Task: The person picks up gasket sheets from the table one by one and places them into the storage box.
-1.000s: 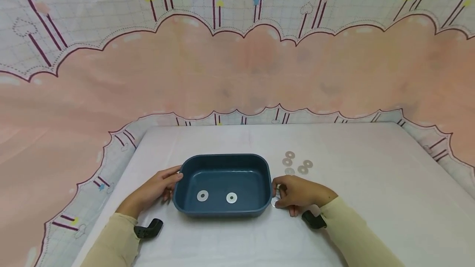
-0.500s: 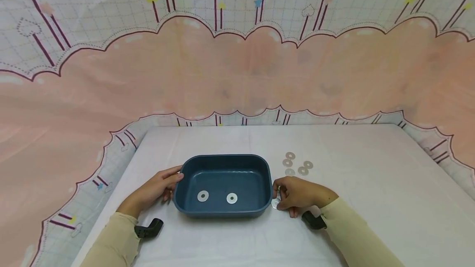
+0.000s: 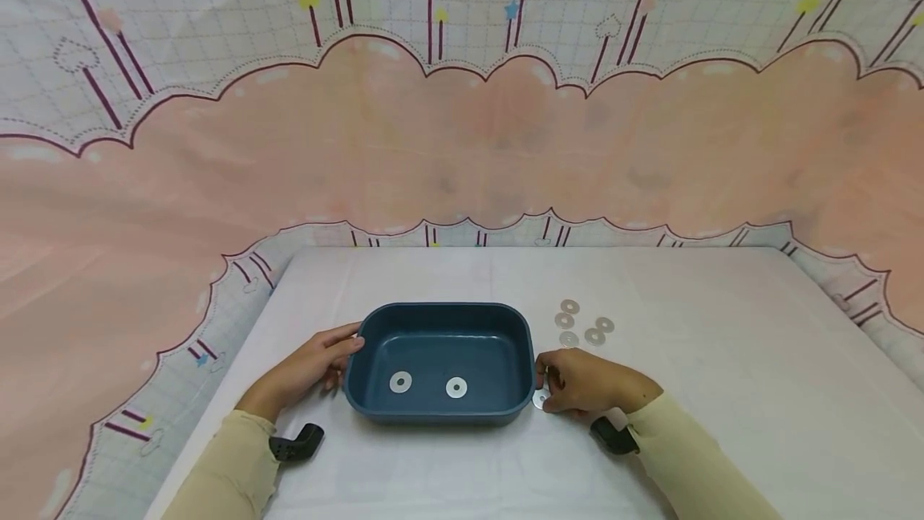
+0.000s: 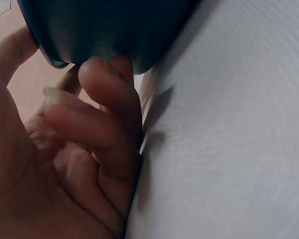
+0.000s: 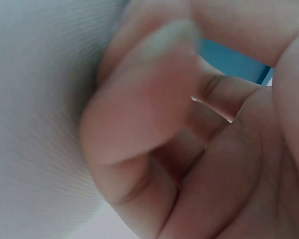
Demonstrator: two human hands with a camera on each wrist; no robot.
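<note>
A dark blue rectangular tub (image 3: 440,417) with rounded corners stands on the white table. Two flat metal washers, one to the left (image 3: 400,382) and one to the right (image 3: 456,387), lie apart on its floor. My left hand (image 3: 310,367) holds the tub's left end, thumb at the rim; in the left wrist view, curled fingers (image 4: 104,84) meet its outer wall. Just outside the tub's right end, my right hand (image 3: 588,381) pinches another washer (image 3: 540,400) at the tabletop. The right wrist view shows curled fingers (image 5: 139,109), and that washer is hidden there.
Several more washers (image 3: 569,339) lie flat on the table beyond my right hand. A black wrist device (image 3: 297,444) sits on the left forearm, another (image 3: 613,436) on the right. A printed peach cloth (image 3: 462,151) hangs behind the table (image 3: 722,327).
The head view has shifted slightly, so everything sits a little further right and lower. The right hand's lower fingers have tucked in under it; the left hand keeps its hold on the tub.
</note>
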